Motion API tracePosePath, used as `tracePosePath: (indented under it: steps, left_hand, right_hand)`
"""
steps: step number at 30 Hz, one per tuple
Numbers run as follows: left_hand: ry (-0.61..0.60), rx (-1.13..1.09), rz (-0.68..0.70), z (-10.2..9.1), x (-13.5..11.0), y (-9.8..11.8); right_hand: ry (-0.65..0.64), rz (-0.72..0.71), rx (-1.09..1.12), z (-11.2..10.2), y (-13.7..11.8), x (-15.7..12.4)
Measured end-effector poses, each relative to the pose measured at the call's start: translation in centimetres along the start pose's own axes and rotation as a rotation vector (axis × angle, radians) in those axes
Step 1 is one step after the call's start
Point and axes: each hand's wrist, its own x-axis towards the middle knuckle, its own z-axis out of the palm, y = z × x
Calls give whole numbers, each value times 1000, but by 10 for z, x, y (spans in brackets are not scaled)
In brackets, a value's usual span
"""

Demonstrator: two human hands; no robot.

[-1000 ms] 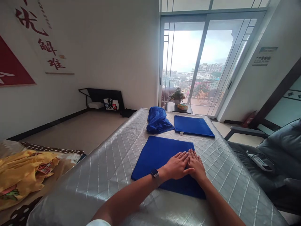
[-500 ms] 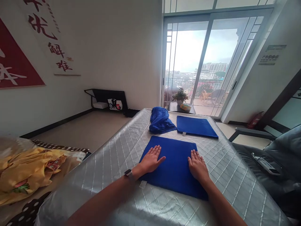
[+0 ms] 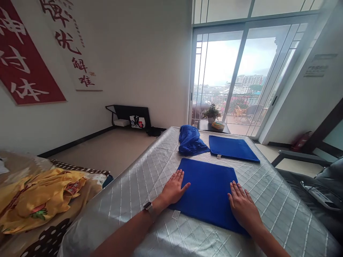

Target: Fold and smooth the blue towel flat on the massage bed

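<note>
Head cam, our left hand [image 3: 173, 187] flat on the nearest blue cloth [image 3: 206, 192], left edge, fingers pretty much together, thumb out, our right hand [image 3: 244, 204] on its right edge, fingertips kinda apart, cloth lying flat on the silver sheet [image 3: 134, 189]

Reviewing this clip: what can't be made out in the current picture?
- Near blue cloth: in the head view, the left hand and right hand hide parts of it.
- White tag: head view, any print too small.
- Wall sign: head view, lettering blurred.
- Dark armchair: cut off by the head view's right edge.
</note>
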Motion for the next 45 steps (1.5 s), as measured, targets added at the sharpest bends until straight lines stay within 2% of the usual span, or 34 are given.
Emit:
tracePosePath:
  steps: [5, 8, 10, 13, 17, 19, 22, 24, 26, 29, 32, 35, 38, 45]
  left_hand:
    - [-10, 2, -8, -1, 0, 0]
    - [-14, 45, -32, -7, 0, 3]
    - [3, 66, -23, -11, 0, 13]
    - [-19, 39, 106, -14, 0, 46]
    - [-49, -66, 414, -2, 2, 116]
    - [-39, -115, 519, 6, 5, 146]
    - [-45, -164, 573, 15, 9, 168]
    - [-60, -176, 569, 16, 8, 164]
    - [-92, -168, 544, 12, 3, 147]
    - [-125, -121, 462, 1, -12, 104]
    - [-110, -41, 333, -9, -35, 57]
    - [-81, 21, 201, -11, -59, 24]
    - [-73, 28, 149, -11, -72, 14]
    - [-115, -15, 116, -14, -71, 22]
  right_hand:
    - [-75, -6, 77, 5, -1, -54]
    - [-149, 37, 94, 5, -4, -66]
    - [-167, 48, 112, 4, -6, -66]
    - [-166, 49, 135, 2, -7, -64]
    - [-185, 39, 115, 1, -6, -64]
    - [-195, 6, 107, -1, -5, -66]
    - [-209, 7, 113, -4, -6, -66]
    - [-222, 42, 117, -7, -7, -66]
    - [-233, 54, 124, -9, -8, -65]
    - [-235, 62, 149, -8, -7, -65]
    - [-225, 70, 182, -3, -5, -65]
    - [-206, 66, 187, 4, -2, -66]
    - [-177, 59, 174, 8, -1, -66]
    - [-252, 25, 59, -4, 2, -63]
